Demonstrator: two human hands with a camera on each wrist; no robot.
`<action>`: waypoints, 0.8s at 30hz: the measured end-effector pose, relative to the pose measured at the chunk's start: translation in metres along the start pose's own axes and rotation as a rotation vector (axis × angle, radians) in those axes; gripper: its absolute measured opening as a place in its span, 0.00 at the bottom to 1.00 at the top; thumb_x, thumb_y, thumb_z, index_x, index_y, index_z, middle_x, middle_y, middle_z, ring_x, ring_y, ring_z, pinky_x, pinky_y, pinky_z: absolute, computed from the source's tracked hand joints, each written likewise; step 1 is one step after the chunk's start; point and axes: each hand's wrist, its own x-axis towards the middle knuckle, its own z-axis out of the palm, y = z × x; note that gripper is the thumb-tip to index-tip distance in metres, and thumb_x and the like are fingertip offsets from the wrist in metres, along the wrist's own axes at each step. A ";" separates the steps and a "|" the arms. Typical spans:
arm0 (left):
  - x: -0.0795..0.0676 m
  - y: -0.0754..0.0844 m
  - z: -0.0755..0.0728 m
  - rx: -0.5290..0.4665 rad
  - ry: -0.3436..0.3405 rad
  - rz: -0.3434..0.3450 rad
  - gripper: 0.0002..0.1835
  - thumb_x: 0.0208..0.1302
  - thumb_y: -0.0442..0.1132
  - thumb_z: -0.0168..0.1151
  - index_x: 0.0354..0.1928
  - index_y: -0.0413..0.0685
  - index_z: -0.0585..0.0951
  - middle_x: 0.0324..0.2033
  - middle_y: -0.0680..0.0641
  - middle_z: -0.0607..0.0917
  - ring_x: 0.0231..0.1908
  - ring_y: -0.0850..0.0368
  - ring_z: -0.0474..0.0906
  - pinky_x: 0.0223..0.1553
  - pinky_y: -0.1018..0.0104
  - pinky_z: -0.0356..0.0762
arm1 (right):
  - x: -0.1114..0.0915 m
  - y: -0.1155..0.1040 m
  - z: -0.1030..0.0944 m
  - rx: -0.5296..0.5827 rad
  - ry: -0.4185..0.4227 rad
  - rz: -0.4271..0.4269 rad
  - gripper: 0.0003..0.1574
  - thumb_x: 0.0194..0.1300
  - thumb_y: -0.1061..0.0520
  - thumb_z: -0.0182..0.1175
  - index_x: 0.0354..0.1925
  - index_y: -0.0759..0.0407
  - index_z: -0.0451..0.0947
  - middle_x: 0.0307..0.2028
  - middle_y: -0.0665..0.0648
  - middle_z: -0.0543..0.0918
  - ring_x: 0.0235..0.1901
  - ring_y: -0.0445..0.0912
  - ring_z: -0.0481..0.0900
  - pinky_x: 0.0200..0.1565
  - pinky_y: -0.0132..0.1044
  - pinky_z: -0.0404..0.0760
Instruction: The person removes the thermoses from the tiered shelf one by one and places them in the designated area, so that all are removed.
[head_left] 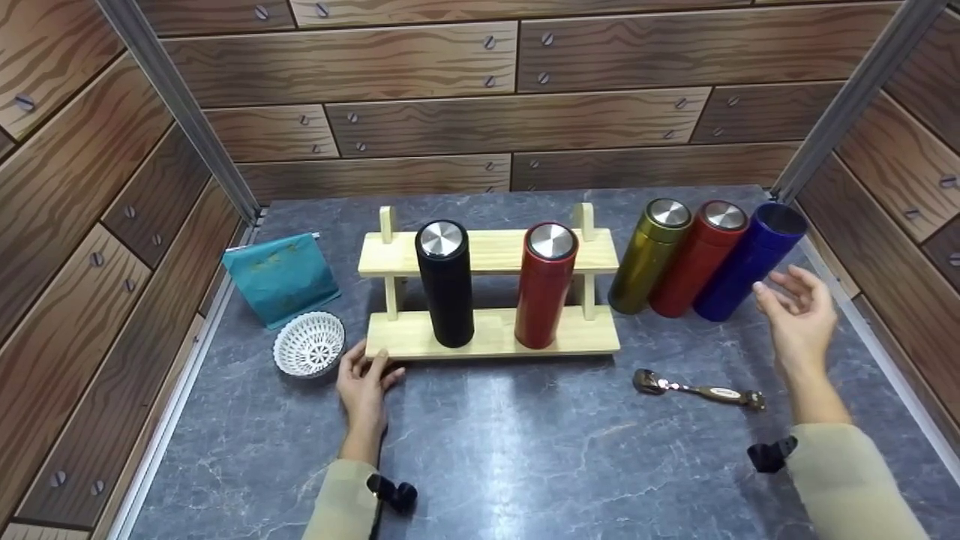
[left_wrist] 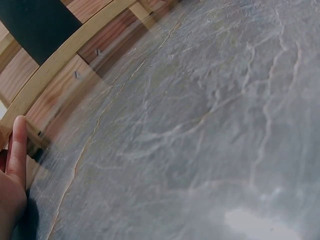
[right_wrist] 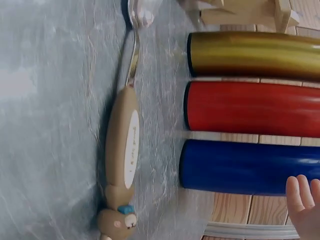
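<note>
I'd curl my relaxed, empty right hand (head_left: pixel 804 322) round the blue bottle (head_left: pixel 739 271), rightmost on the counter (head_left: pixel 540 457), sparing the adjacent red bottle (head_left: pixel 691 268), while my left hand (head_left: pixel 363 391), its grip unclear from here, touches the rack (head_left: pixel 493 330).

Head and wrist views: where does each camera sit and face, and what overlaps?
Head: on the head, facing forward and down at the wooden rack; left hand, right hand and both sleeves show.
Left wrist: on that wrist, facing across the tabletop, wooden rack upper left; part of the left hand, left edge.
Right wrist: on that wrist, facing a spoon, gold bottle, red bottle and blue bottle; part of the right hand, lower right.
Head and right wrist share spoon and bottles.
</note>
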 end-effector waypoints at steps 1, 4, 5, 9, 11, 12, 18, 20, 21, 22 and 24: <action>0.000 0.000 0.000 0.000 0.002 -0.002 0.26 0.57 0.26 0.62 0.58 0.36 0.67 0.39 0.40 0.74 0.32 0.52 0.80 0.27 0.58 0.86 | -0.003 -0.001 0.001 0.001 -0.008 0.000 0.28 0.47 0.77 0.65 0.48 0.67 0.73 0.38 0.62 0.81 0.30 0.45 0.81 0.27 0.26 0.83; 0.000 0.000 0.000 0.000 0.005 -0.003 0.25 0.58 0.26 0.62 0.57 0.37 0.67 0.40 0.40 0.74 0.32 0.52 0.80 0.26 0.59 0.86 | -0.010 -0.003 0.006 0.011 -0.037 -0.011 0.28 0.47 0.78 0.64 0.49 0.70 0.72 0.39 0.64 0.81 0.31 0.45 0.81 0.28 0.26 0.83; 0.000 0.000 0.000 0.001 0.004 -0.003 0.25 0.58 0.26 0.62 0.57 0.37 0.67 0.40 0.40 0.74 0.32 0.52 0.80 0.26 0.59 0.86 | -0.012 -0.004 0.008 0.015 -0.050 -0.016 0.28 0.47 0.79 0.64 0.49 0.71 0.71 0.39 0.64 0.81 0.31 0.45 0.81 0.28 0.27 0.83; -0.001 0.000 0.000 0.011 0.002 -0.006 0.25 0.58 0.26 0.62 0.58 0.37 0.67 0.43 0.39 0.73 0.32 0.52 0.80 0.26 0.59 0.86 | -0.020 -0.006 0.015 0.033 -0.105 -0.038 0.29 0.48 0.80 0.62 0.50 0.75 0.70 0.39 0.65 0.81 0.32 0.47 0.81 0.30 0.28 0.84; -0.001 0.000 0.000 0.012 0.000 -0.004 0.25 0.58 0.26 0.61 0.58 0.37 0.67 0.44 0.38 0.73 0.32 0.52 0.80 0.26 0.58 0.86 | -0.024 -0.007 0.018 0.025 -0.130 -0.050 0.28 0.48 0.80 0.62 0.50 0.76 0.70 0.39 0.65 0.81 0.32 0.47 0.81 0.32 0.28 0.83; -0.001 0.000 0.000 0.012 0.000 -0.003 0.25 0.58 0.26 0.61 0.58 0.37 0.67 0.44 0.38 0.73 0.32 0.52 0.80 0.27 0.58 0.86 | -0.026 -0.008 0.019 0.018 -0.142 -0.055 0.28 0.49 0.80 0.61 0.51 0.76 0.69 0.39 0.65 0.81 0.32 0.47 0.81 0.34 0.28 0.83; 0.000 -0.001 0.000 0.016 -0.002 0.004 0.25 0.58 0.28 0.63 0.57 0.40 0.68 0.42 0.39 0.74 0.33 0.52 0.80 0.28 0.57 0.86 | -0.035 -0.011 0.027 0.011 -0.215 -0.075 0.27 0.50 0.80 0.61 0.51 0.76 0.69 0.40 0.64 0.82 0.34 0.46 0.82 0.40 0.28 0.82; 0.000 -0.002 -0.001 0.015 -0.001 0.004 0.25 0.57 0.28 0.64 0.57 0.41 0.69 0.41 0.40 0.74 0.33 0.52 0.80 0.28 0.57 0.86 | -0.038 -0.013 0.030 0.027 -0.247 -0.074 0.28 0.51 0.79 0.61 0.51 0.76 0.68 0.40 0.65 0.81 0.35 0.47 0.82 0.41 0.29 0.82; 0.000 -0.002 -0.001 0.012 0.000 0.004 0.25 0.57 0.28 0.64 0.57 0.41 0.69 0.40 0.40 0.73 0.33 0.52 0.80 0.28 0.58 0.86 | -0.039 -0.013 0.032 0.034 -0.263 -0.073 0.28 0.51 0.79 0.61 0.52 0.75 0.68 0.41 0.66 0.81 0.35 0.47 0.82 0.41 0.29 0.82; 0.000 -0.002 -0.001 0.010 0.001 0.005 0.25 0.57 0.28 0.64 0.57 0.40 0.69 0.40 0.40 0.73 0.32 0.52 0.80 0.27 0.58 0.86 | -0.041 -0.014 0.034 0.039 -0.278 -0.074 0.28 0.51 0.79 0.61 0.52 0.75 0.68 0.41 0.66 0.81 0.36 0.48 0.82 0.42 0.30 0.82; 0.000 -0.001 0.000 0.005 0.002 0.004 0.25 0.57 0.28 0.64 0.57 0.39 0.69 0.40 0.40 0.73 0.32 0.52 0.80 0.27 0.58 0.86 | -0.044 -0.016 0.036 0.049 -0.305 -0.075 0.28 0.52 0.79 0.60 0.52 0.75 0.68 0.42 0.67 0.80 0.36 0.48 0.82 0.43 0.31 0.82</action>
